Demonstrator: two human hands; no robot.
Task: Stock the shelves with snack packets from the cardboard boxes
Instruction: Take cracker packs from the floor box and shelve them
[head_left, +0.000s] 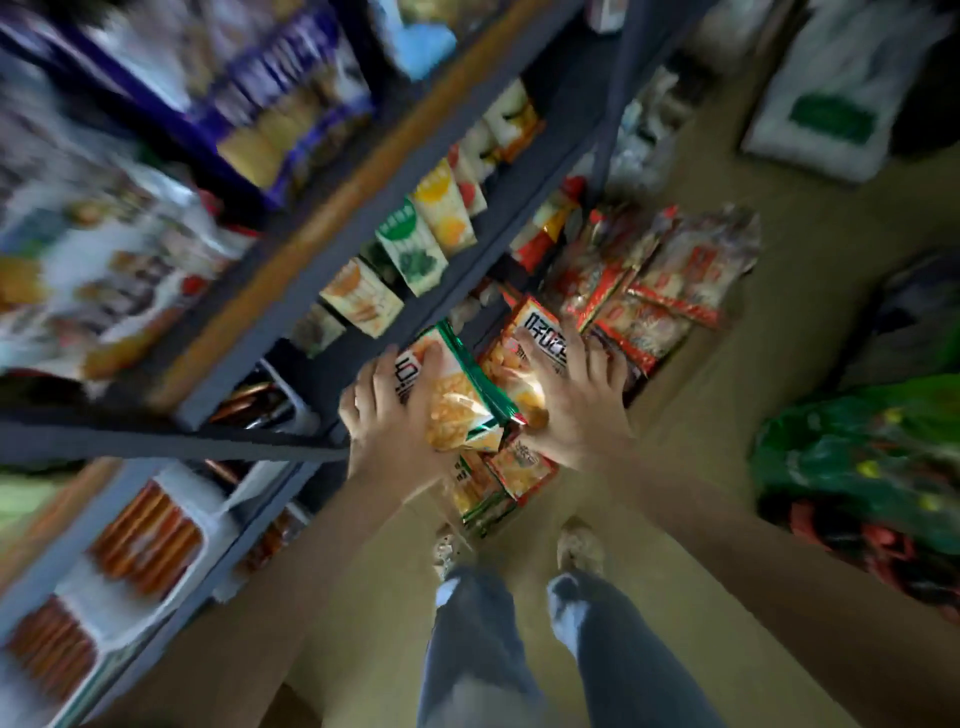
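**Both grips clamped on a bundle of snack packets beside the shelf**

My left grip (395, 410) and right grip (569, 400) hold one bundle of snack packets (462, 410) between them. The packets are orange with green edges. The left fingers curl over the near face of the bundle. The right fingers spread across a packet with bold black lettering and press it in from the other side. The bundle sits just off the front edge of the lower shelf (457, 291), close to its dark grey frame.

Directly under my grips lie more orange packets (519, 467), loosely heaped. Beyond my right grip is a pile of red-and-clear packets (654, 291). It rests in what looks like a cardboard box (691, 345), though its edge blurs into the tan floor (810, 249).

On the shelf in front, a row of white packets (421, 244) with orange and green prints stands leaning, filling most of that level. A dark crossbar (171, 441) of the frame runs in from the left and ends just beside my left wrist. Below it are white trays of sausages (145, 535); above it are blurred blue biscuit boxes (280, 104).

My jeans (478, 639) and shoes (579, 545) show below. A green bag (857, 457) lies to the right, well apart, and a white bag (841, 104) lies farther off.
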